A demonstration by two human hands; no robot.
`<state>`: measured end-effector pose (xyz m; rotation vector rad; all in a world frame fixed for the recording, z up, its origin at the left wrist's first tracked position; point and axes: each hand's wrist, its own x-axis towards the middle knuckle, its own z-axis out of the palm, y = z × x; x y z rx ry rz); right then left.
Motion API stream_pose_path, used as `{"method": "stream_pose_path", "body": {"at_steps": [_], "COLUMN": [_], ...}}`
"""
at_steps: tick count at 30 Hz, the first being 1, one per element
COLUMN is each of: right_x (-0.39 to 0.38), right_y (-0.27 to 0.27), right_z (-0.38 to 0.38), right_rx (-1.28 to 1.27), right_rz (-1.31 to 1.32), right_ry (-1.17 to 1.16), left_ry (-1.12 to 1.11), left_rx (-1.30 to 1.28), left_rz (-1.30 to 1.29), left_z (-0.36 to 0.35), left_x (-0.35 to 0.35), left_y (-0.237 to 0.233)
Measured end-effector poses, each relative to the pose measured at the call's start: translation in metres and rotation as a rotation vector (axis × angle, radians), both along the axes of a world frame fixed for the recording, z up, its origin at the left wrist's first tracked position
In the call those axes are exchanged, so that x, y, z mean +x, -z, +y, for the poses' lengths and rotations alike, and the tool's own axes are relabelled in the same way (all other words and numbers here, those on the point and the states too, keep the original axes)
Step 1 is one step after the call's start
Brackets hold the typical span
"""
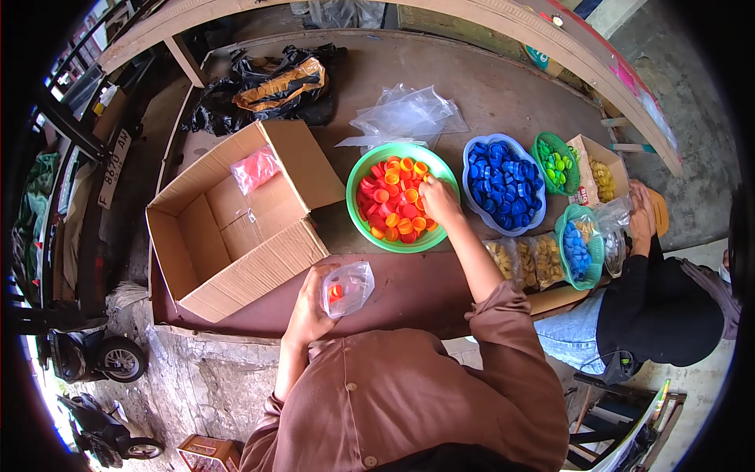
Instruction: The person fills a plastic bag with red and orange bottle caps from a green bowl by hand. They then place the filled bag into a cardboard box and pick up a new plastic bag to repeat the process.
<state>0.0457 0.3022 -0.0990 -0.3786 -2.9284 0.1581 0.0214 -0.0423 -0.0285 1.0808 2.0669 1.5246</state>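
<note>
Looking down through the head camera, I take the green basin (401,247) as my landmark: the red and orange bottle caps (383,195) lie loose inside it, within easy reach of the right hand (442,203). That arm comes in over the basin's near right side, which leaves the left hand (308,315) free to steady a clear plastic bag (355,285) in front and slightly left of it. I judge that the grip is there to keep the bag's mouth spread, since the film would probably fold in by itself; a red-orange cap (336,292) shows inside. The left fingers curl around the bag's side, closed on the film, though I can't make out every fingertip. The right fingers are drawn together and dipped among the caps at the basin's right side; I can't tell whether they pinch one or merely touch. Left of the basin, the cardboard box (252,277) sits with its top open, a bag of pinkish-red contents (255,169) in it. Flat clear bags (410,114) lie just behind the basin, handy for either arm, and the blue tub (511,233) of blue caps (503,185) stands beside it on the right.
</note>
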Motion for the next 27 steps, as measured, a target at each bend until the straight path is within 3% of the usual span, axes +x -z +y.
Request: {"method": "stream_pose_path", "body": {"at_steps": [2, 4, 6, 8, 9, 12, 16, 19, 22, 23, 24, 26, 27], "right_x": [0.002, 0.005, 0.01, 0.015, 0.019, 0.023, 0.024, 0.024, 0.027, 0.024, 0.025, 0.026, 0.023], "right_y": [-0.006, -0.011, -0.009, -0.002, -0.01, -0.037, -0.059, -0.109, -0.102, -0.082, -0.07, -0.045, -0.048], "right_z": [0.001, 0.001, 0.001, 0.003, 0.0, -0.02, -0.029, -0.051, -0.062, -0.059, -0.06, -0.049, -0.046], "right_rx": [-0.103, -0.395, -0.388, -0.901, -0.785, -0.839, -0.778, -0.415, -0.267, -0.251, -0.385, -0.409, -0.519], "right_rz": [-0.008, 0.308, 0.383, 0.252, 0.229, 0.361, 0.352, 0.687, 0.99, 0.984, 0.691, 0.492, 0.565], "right_ry": [0.03, 0.005, 0.034, 0.155, 0.099, 0.073, -0.045, -0.138, 0.046, 0.039, -0.005, -0.09, -0.042], "left_ry": [-0.007, -0.013, -0.019, -0.018, -0.016, -0.006, 0.0, -0.008, -0.018, -0.021, -0.025, -0.016, -0.016], "left_rx": [-0.006, -0.007, -0.016, -0.017, -0.02, -0.038, -0.032, -0.026, -0.014, -0.016, -0.019, -0.009, 0.01], "left_rz": [0.001, 0.002, -0.014, -0.022, -0.026, -0.016, 0.001, -0.002, -0.016, -0.022, -0.029, -0.001, 0.022], "left_z": [-0.002, -0.003, -0.005, -0.004, -0.003, -0.003, -0.005, -0.006, -0.007, -0.007, -0.007, -0.008, -0.005], "left_x": [0.0, 0.0, -0.001, 0.0, 0.0, 0.0, 0.0, 0.0, -0.001, -0.002, -0.001, -0.002, -0.002], "left_y": [-0.001, 0.001, 0.005, 0.005, 0.005, 0.0, 0.002, 0.001, 0.002, 0.004, 0.006, 0.002, 0.001]}}
